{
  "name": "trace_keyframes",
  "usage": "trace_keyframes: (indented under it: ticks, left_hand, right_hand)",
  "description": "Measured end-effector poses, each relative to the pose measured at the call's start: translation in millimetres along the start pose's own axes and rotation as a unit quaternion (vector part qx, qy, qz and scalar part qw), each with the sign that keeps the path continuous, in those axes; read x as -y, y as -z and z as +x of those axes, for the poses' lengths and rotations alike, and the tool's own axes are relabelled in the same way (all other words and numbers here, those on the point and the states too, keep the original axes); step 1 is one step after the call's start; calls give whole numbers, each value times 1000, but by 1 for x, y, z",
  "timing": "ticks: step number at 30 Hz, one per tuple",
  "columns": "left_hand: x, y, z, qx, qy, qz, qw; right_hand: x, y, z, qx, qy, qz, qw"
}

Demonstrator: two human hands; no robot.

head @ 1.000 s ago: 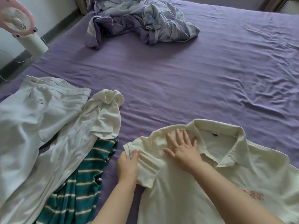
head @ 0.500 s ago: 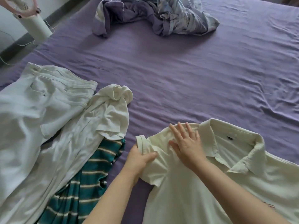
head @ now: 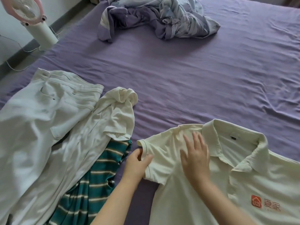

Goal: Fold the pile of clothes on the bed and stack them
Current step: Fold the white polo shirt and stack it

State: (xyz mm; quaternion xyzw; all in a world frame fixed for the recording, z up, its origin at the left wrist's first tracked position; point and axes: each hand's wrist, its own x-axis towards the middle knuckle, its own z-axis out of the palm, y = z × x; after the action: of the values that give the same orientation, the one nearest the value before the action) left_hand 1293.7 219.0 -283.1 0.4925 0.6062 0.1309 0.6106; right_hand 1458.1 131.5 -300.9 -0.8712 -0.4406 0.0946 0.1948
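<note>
A wide bed (head: pixel 186 88) under a wrinkled purple sheet fills most of the view. A cream polo shirt (head: pixel 194 192) lies face up near its front edge, collar toward the far side, an orange logo on the chest. The left hand (head: pixel 138 163) pinches the hem of the shirt's short sleeve between thumb and fingers. The right hand (head: pixel 194 153) lies flat on the shoulder, fingers straight and spread. To the left, white trousers (head: pixel 40 114), a crumpled white shirt (head: pixel 103 127) and a green striped garment (head: pixel 90 184) overlap in a pile. A rumpled purple-and-blue blanket (head: pixel 155 20) sits at the far end. Beside the bed, a pink-and-white fan (head: pixel 34 18) stands on the floor by the wall.
</note>
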Motion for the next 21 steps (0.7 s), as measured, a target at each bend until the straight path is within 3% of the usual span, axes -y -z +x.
trace_keyframes:
  ticks: [3, 6, 9, 11, 13, 17, 21]
  left_hand:
    - [-6, -7, -1, 17, 37, -74, 996]
    - [-14, -20, -8, 5, 39, -90, 995]
    - [-24, -40, -26, -7, -87, 54, 995]
    - [-30, -61, -39, 31, -182, 159, 970]
    - [-31, -84, -48, 95, -223, 217, 946]
    - [-14, -113, -47, 120, -227, 327, 910]
    - [1, -125, -40, 111, -148, 386, 904]
  right_hand:
    - [-4, -12, -39, 150, -19, -78, 985]
    - [-8, -10, -29, 173, -8, -50, 984]
    - [-18, 18, -34, 129, -11, 32, 991]
    - [-37, 35, -54, 89, -18, 49, 995]
    - [-58, 50, -77, 81, -24, 30, 996]
    - [-97, 62, -112, 94, 41, -70, 992]
    - [-121, 68, -131, 110, 112, -94, 983]
